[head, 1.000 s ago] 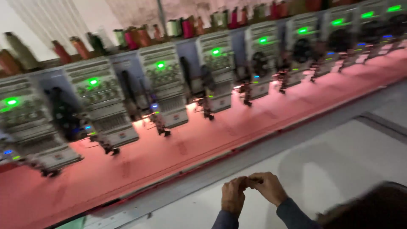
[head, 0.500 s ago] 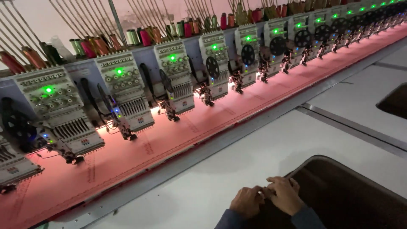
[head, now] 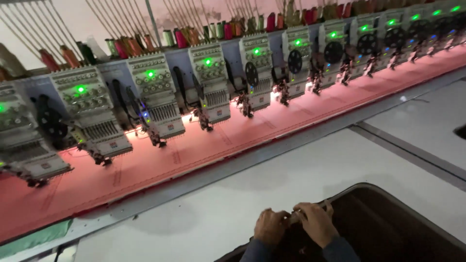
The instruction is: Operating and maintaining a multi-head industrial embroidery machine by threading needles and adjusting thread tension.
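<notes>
Hands meeting at the near edge of the white surface (head: 272, 194), below the embroidery heads (head: 208, 82).
Left hand (head: 270, 227) and right hand (head: 318, 223) pinch together on a small item (head: 295, 218), too small to identify, lying between them, equally near both.

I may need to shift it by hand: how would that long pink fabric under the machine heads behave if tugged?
The pink fabric lies flat and taut, so probably thin, light and floppy once freed. Needles on the embroidery heads sit close above, so tugging might snag it.
</notes>
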